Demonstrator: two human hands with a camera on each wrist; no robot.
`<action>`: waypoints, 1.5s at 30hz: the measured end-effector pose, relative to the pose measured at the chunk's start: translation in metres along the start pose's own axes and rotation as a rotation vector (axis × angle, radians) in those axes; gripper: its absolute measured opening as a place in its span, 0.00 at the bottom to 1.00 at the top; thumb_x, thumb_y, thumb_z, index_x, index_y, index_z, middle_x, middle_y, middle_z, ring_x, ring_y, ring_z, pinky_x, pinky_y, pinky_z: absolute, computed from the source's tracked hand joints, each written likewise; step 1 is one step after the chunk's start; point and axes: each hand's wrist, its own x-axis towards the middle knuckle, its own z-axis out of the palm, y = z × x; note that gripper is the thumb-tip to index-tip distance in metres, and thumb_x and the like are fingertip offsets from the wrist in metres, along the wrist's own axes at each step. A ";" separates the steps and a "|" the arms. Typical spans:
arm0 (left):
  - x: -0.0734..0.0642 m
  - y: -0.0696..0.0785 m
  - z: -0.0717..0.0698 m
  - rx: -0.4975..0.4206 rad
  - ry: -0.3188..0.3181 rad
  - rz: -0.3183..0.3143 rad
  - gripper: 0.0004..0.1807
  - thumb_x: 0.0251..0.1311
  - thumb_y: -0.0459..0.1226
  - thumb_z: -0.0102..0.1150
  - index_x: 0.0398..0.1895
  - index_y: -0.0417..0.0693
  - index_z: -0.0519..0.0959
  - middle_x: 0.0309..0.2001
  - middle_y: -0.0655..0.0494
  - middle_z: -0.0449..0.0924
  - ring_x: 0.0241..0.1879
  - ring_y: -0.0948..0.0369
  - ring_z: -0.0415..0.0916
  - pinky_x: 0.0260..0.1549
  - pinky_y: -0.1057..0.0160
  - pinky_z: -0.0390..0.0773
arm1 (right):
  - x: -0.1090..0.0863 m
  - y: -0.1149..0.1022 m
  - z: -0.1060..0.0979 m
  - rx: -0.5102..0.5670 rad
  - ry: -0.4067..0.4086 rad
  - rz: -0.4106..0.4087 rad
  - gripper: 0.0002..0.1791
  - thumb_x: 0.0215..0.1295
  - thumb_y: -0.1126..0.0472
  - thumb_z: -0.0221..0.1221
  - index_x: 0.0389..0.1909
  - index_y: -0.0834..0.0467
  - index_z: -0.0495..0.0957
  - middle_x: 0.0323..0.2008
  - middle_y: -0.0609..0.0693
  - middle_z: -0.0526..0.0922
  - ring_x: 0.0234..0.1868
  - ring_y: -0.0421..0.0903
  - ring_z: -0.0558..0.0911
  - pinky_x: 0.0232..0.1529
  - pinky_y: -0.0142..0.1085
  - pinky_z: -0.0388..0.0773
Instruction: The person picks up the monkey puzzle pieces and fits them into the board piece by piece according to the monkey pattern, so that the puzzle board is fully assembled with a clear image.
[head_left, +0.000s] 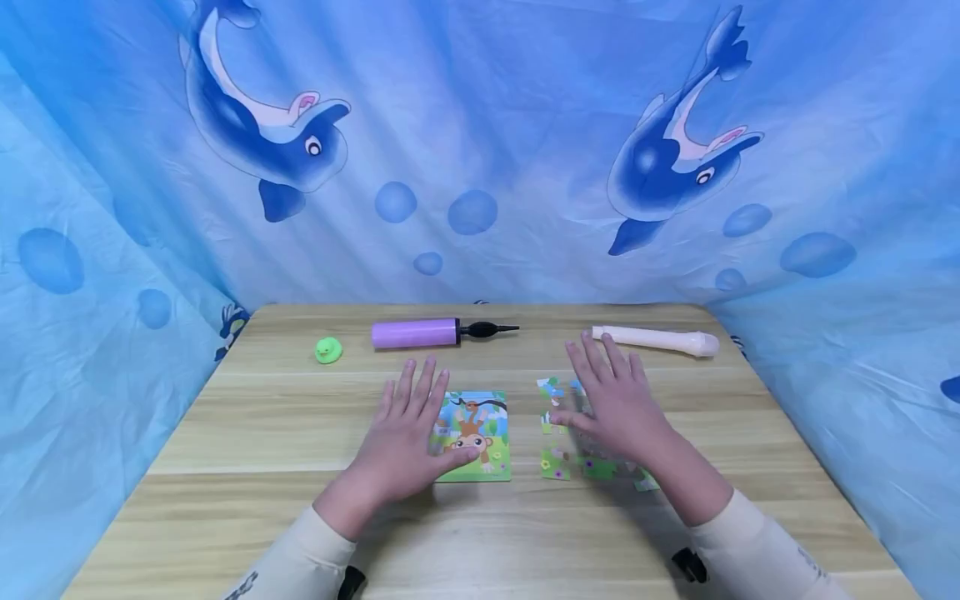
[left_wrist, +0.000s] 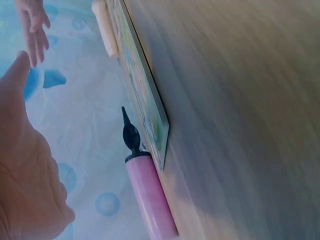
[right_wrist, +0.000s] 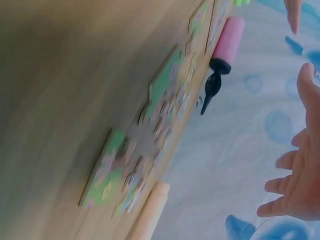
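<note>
Gripping nothing with the left hand (head_left: 405, 437): held up off the surface with fingers straight and fanned, over the left part of the monkey picture board (head_left: 489, 423) and apart from it. Likewise gripping nothing with the right hand (head_left: 617, 410), poised with spread fingers above the loose puzzle pieces (head_left: 555, 464), not touching them. Just to the right of the board, flat on the table (head_left: 225, 483), with gaps between several pieces and some hidden beneath the right hand. Probably at a pause between grips, with no piece taken up. For lifting one, would call for lowering the right hand and pinching a thin edge without nudging the neighbours; for the board, would likely need only light steadying with the left. Farther out, toward the far edge: a green toy duck (head_left: 327, 351), a purple pump (head_left: 416, 333) and a pale wand (head_left: 652, 338), with a dolphin-printed curtain (head_left: 517, 267) behind.
</note>
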 end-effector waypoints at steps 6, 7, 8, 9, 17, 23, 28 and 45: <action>0.002 -0.017 0.002 -0.073 -0.095 0.001 0.59 0.56 0.74 0.44 0.79 0.55 0.32 0.79 0.59 0.19 0.77 0.53 0.17 0.76 0.44 0.36 | 0.016 0.024 0.005 0.055 -0.059 -0.039 0.55 0.62 0.27 0.51 0.79 0.53 0.42 0.78 0.57 0.48 0.78 0.60 0.46 0.74 0.62 0.45; 0.002 -0.020 0.001 -0.081 -0.111 -0.007 0.59 0.56 0.74 0.45 0.79 0.56 0.31 0.79 0.59 0.19 0.77 0.53 0.17 0.76 0.45 0.36 | 0.019 0.028 0.006 0.072 -0.074 -0.053 0.54 0.62 0.28 0.52 0.79 0.55 0.45 0.78 0.58 0.50 0.77 0.60 0.50 0.74 0.61 0.49; 0.002 -0.023 0.001 -0.092 -0.119 -0.005 0.59 0.56 0.73 0.46 0.79 0.55 0.32 0.79 0.59 0.20 0.77 0.53 0.18 0.76 0.44 0.37 | 0.022 0.032 0.007 0.090 -0.086 -0.068 0.53 0.62 0.30 0.54 0.78 0.56 0.48 0.77 0.58 0.52 0.76 0.60 0.53 0.73 0.60 0.53; 0.003 -0.027 0.000 -0.100 -0.127 -0.003 0.60 0.56 0.73 0.47 0.79 0.54 0.33 0.79 0.58 0.21 0.78 0.52 0.19 0.76 0.44 0.38 | 0.025 0.035 0.008 0.113 -0.095 -0.082 0.51 0.62 0.32 0.56 0.77 0.57 0.51 0.76 0.58 0.56 0.75 0.60 0.57 0.72 0.59 0.57; 0.001 -0.045 0.001 -0.107 -0.246 -0.016 0.59 0.57 0.67 0.55 0.78 0.42 0.40 0.80 0.47 0.32 0.78 0.47 0.35 0.75 0.44 0.45 | 0.045 0.049 0.029 0.191 -0.206 -0.137 0.41 0.64 0.43 0.62 0.72 0.58 0.63 0.70 0.58 0.68 0.70 0.59 0.67 0.66 0.55 0.69; 0.001 -0.049 0.004 -0.153 -0.320 -0.044 0.58 0.54 0.59 0.65 0.77 0.38 0.47 0.79 0.44 0.40 0.78 0.46 0.41 0.75 0.45 0.48 | 0.061 0.046 0.040 0.183 -0.307 -0.163 0.39 0.65 0.42 0.61 0.71 0.58 0.64 0.69 0.59 0.68 0.70 0.60 0.66 0.67 0.56 0.67; -0.001 -0.048 0.004 -0.174 -0.383 -0.056 0.54 0.53 0.54 0.70 0.75 0.36 0.55 0.78 0.43 0.48 0.77 0.44 0.45 0.74 0.44 0.52 | 0.072 0.042 0.053 0.092 -0.319 -0.242 0.36 0.65 0.42 0.61 0.67 0.60 0.70 0.63 0.58 0.74 0.65 0.57 0.72 0.62 0.54 0.72; 0.005 -0.046 0.006 -0.107 -0.429 -0.062 0.51 0.51 0.53 0.71 0.73 0.37 0.60 0.77 0.44 0.52 0.76 0.45 0.48 0.73 0.45 0.56 | 0.079 0.037 0.063 0.069 -0.278 -0.290 0.28 0.64 0.41 0.61 0.53 0.61 0.80 0.46 0.53 0.78 0.44 0.47 0.77 0.44 0.42 0.79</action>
